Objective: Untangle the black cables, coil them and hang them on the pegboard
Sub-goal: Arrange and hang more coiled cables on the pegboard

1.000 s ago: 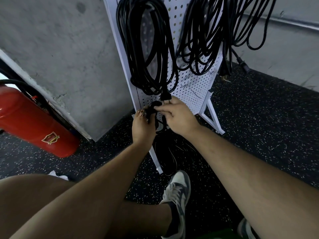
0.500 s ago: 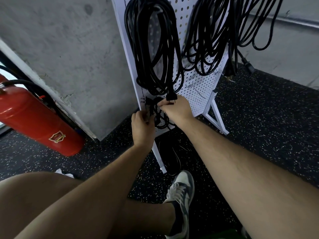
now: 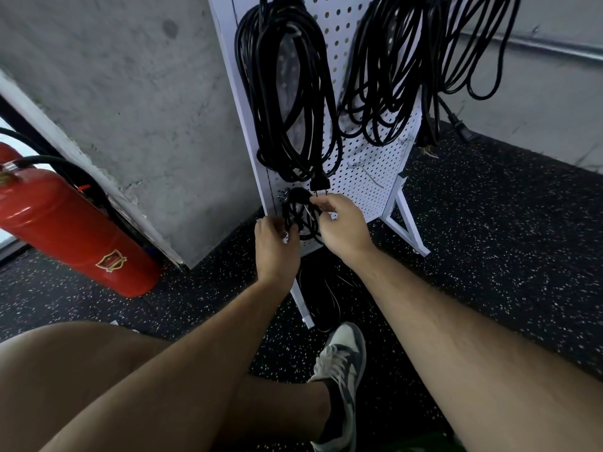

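Your left hand has slid lower, gripping the bottom of the small cable coil low on the pegboard; your right hand pinches its top. Light and limp, probably: hold all loops together.

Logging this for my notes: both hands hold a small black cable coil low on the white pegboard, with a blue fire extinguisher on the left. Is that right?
No: the fire extinguisher is red, as the head view shows. The left hand and right hand do hold the small cable coil low on the pegboard.
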